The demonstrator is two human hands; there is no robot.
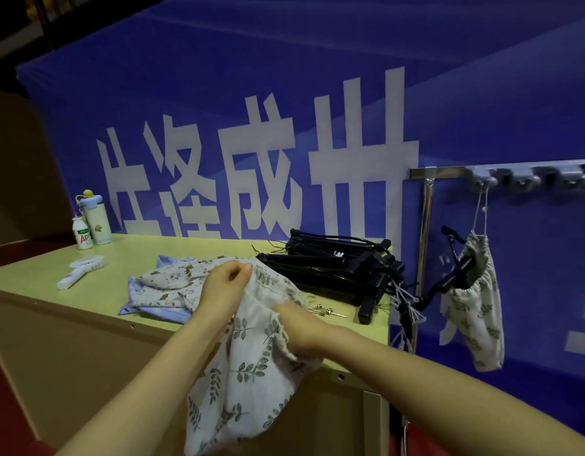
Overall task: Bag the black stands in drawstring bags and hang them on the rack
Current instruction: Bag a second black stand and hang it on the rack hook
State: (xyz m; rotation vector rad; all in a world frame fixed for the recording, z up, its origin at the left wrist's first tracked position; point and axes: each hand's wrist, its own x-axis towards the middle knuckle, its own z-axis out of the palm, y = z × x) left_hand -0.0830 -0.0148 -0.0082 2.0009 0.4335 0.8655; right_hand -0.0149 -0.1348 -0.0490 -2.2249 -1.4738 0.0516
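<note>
Legend, as I read it from the remote feed: four large white Chinese characters stand on the wide blue fabric banner behind the pale green table. I read the third as 成, and the table's back edge cuts the others short. The small white plastic bottle at the table's far left corner bears "AD".

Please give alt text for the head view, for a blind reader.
The left hand and right hand grip a leaf-print drawstring bag at the table edge. Black stands lie piled behind; another bag hangs on the rack.
</note>
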